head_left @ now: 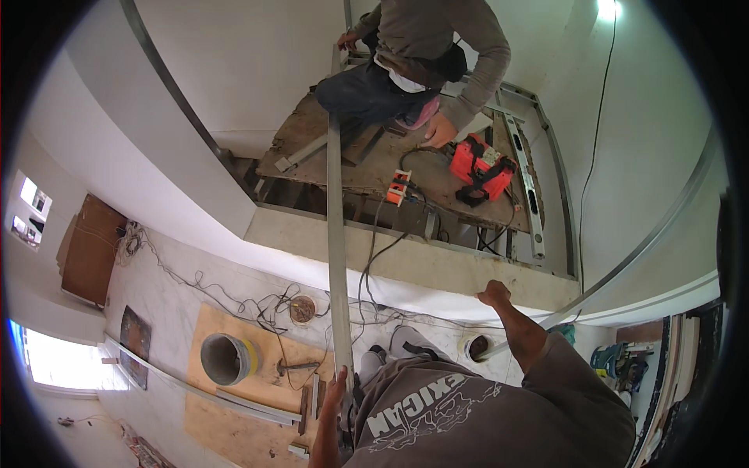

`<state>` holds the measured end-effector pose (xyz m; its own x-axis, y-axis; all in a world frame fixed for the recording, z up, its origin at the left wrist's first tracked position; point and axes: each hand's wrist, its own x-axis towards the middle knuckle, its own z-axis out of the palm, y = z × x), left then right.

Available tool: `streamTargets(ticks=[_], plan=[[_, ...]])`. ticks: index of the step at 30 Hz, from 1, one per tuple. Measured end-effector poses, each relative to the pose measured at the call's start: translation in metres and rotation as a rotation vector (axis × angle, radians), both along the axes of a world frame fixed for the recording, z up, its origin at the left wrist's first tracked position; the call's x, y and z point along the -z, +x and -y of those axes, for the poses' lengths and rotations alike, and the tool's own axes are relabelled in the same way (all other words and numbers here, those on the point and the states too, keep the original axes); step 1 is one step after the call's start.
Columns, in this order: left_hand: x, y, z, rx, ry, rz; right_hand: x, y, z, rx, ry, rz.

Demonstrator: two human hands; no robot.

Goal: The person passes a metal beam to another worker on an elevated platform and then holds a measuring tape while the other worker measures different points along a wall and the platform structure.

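Note:
My left hand grips a long grey metal bar at the lower middle; it runs up across the pale ledge to where a co-worker crouches on a worn wooden platform. My right hand is on the ledge's front edge, its fingers curled. Near the co-worker's lower hand lie a red machine with black straps, an orange-and-white power strip with cables, and a long level.
Below the ledge, cables cross the marble floor. A plywood sheet holds a bucket, a hammer and metal pieces. A smaller bucket stands right of my feet. A brown board leans left; tools lie far right.

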<state>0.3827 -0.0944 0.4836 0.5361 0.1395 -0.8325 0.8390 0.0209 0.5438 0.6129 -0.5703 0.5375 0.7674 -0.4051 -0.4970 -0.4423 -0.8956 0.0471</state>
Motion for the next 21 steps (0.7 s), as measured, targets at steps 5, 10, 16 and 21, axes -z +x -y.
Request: streamTargets(ticks=[5,10,16,21], plan=[[-0.018,0.005,0.005,0.007,-0.014,0.025,-0.001,-0.003,0.001,0.01,0.01,0.001],[-0.019,0.002,0.005,0.018,0.019,0.02,-0.003,-0.007,0.003,0.021,0.053,0.005],[-0.018,0.0,0.002,0.041,0.019,0.033,-0.006,-0.006,-0.002,0.014,0.003,-0.012],[-0.023,0.002,0.006,-0.041,-0.034,0.063,-0.003,-0.006,0.001,0.01,0.018,-0.003]])
